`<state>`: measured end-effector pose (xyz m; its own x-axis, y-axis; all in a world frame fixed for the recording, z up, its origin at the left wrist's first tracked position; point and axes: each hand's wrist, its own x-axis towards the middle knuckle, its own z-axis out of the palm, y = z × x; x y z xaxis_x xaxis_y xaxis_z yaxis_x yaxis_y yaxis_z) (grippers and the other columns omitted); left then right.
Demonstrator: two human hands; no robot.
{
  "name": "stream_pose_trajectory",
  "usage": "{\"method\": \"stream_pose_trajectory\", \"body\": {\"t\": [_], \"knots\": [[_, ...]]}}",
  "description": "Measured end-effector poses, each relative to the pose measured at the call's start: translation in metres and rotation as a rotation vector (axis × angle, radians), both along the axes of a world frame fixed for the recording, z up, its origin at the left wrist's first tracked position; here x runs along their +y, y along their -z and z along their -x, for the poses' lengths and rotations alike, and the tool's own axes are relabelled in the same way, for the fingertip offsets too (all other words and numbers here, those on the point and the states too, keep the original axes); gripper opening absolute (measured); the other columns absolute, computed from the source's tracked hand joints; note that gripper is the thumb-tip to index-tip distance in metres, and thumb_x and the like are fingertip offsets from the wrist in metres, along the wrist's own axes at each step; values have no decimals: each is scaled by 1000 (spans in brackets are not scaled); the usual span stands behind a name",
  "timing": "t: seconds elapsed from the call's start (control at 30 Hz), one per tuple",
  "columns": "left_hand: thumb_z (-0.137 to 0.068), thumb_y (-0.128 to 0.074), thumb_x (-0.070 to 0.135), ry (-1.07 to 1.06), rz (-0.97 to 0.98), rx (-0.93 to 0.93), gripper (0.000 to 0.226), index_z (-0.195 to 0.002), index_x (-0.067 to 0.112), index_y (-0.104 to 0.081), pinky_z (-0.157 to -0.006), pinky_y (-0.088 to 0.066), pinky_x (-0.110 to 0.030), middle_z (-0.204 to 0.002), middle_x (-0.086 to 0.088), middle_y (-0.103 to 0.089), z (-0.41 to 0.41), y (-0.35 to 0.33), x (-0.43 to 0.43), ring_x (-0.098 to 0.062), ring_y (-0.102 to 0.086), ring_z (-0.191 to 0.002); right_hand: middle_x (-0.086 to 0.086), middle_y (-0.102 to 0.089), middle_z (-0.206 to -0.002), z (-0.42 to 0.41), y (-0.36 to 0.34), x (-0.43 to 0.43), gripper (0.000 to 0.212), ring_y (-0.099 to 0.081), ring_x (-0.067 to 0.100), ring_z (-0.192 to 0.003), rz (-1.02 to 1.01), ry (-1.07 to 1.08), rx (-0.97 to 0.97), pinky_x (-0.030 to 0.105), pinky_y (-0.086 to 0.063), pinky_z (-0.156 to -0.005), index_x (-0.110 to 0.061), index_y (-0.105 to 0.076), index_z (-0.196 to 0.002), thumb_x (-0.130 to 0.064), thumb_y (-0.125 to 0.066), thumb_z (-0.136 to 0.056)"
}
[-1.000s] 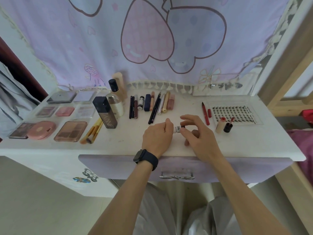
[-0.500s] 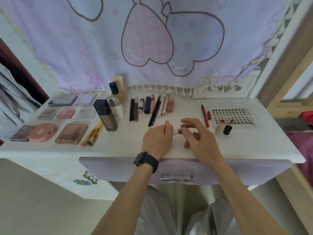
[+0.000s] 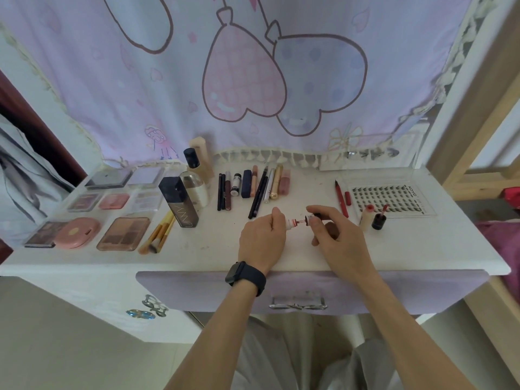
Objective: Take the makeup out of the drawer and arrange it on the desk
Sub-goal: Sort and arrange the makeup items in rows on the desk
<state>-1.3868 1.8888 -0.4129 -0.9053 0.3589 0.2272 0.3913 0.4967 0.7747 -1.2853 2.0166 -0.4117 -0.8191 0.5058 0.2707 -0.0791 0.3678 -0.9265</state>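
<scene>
Pulled apart: lip tube (image 3: 289,223) and cap (image 3: 316,216), over the desk (image 3: 213,249) front

The drawer (image 3: 197,291) under my wrists is shut; half a second ago cap and tube met, now my left hand (image 3: 261,237) grips the lip tube, my right hand (image 3: 337,240) pinches the cap just beside it, wand bared between; likely a check before placing; the pencil row (image 3: 253,187) lies beyond.

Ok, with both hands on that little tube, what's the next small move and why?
Probably draw the cap rightward until its wand clears the small tube. The left hand grips the tube, the right hand pinches the cap, and the wand shows in the gap between them.
</scene>
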Motion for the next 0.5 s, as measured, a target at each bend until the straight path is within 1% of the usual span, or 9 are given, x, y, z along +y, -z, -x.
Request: {"method": "stream_pose_trajectory", "body": {"t": [0.03,0.13,0.2,0.3,0.33,0.37,0.4,0.43,0.5], "knots": [[-102,-37,35,-8,-20,-6,57,-47,21,-31,-42,-20,-22,-40,8,-39,0,0,0,-12,-34,-41,-22,-70,-95,0,1,0,20,-67,7,-69,-21,2,0,9,-47,-65,-33,-67,-117,-24,-61,-101],[-104,-39,32,-39,-91,-30,57,-49,18,-36,-42,-27,-22,-41,8,-37,1,-2,0,-11,-34,-42,-22,-70,-92,0,1,-2,15,-68,6,-74,-88,-9,-16,8,-46,-65,-38,-66,-111,-30,-61,-100],[-105,-39,32,-64,-127,-35,58,-50,15,-42,-43,-30,-19,-44,7,-40,1,-3,-1,-10,-36,-43,-23,-70,-89,1,1,-3,12,-69,3,-75,-122,-17,-27,7,-45,-64,-39,-65,-108,-31,-60,-101],[-106,-37,32,-112,-154,-31,57,-53,14,-46,-43,-29,-17,-47,2,-46,1,-3,-3,-8,-40,-44,-27,-69,-90,1,2,-3,9,-69,-1,-74,-137,-8,-26,6,-44,-63,-36,-64,-107,-32,-58,-102],[-106,-36,31,-126,-163,-43,55,-57,11,-51,-45,-29,-18,-50,-2,-50,1,-4,-4,-8,-41,-45,-27,-69,-92,1,3,-3,9,-69,-1,-74,-129,-3,-22,6,-44,-63,-35,-64,-107,-33,-58,-102],[-106,-35,32,-139,-174,-61,54,-63,6,-55,-49,-34,-26,-55,-6,-55,2,-4,-4,-8,-42,-48,-26,-70,-93,1,3,-3,8,-69,-1,-73,-116,-1,-19,6,-44,-63,-35,-64,-107,-34,-57,-102],[-106,-35,33,-154,-193,-79,55,-68,2,-58,-51,-35,-31,-58,-8,-59,2,-4,-5,-10,-44,-50,-25,-71,-94,1,3,-3,8,-69,0,-72,-99,-1,-16,7,-44,-62,-35,-64,-106,-34,-57,-102],[-107,-35,35,-172,-219,-93,56,-69,1,-59,-52,-36,-30,-58,-6,-59,2,-4,-5,-8,-45,-50,-24,-71,-94,1,4,-4,7,-69,1,-71,-84,-3,-13,7,-44,-62,-35,-63,-106,-34,-57,-103],[-106,-36,41,-203,-290,-124,60,-63,8,-60,-48,-36,-17,-55,5,-59,1,-4,-6,-3,-50,-50,-23,-72,-96,1,4,-4,8,-70,4,-70,-60,-3,-5,8,-46,-62,-35,-63,-106,-33,-56,-103]]}}
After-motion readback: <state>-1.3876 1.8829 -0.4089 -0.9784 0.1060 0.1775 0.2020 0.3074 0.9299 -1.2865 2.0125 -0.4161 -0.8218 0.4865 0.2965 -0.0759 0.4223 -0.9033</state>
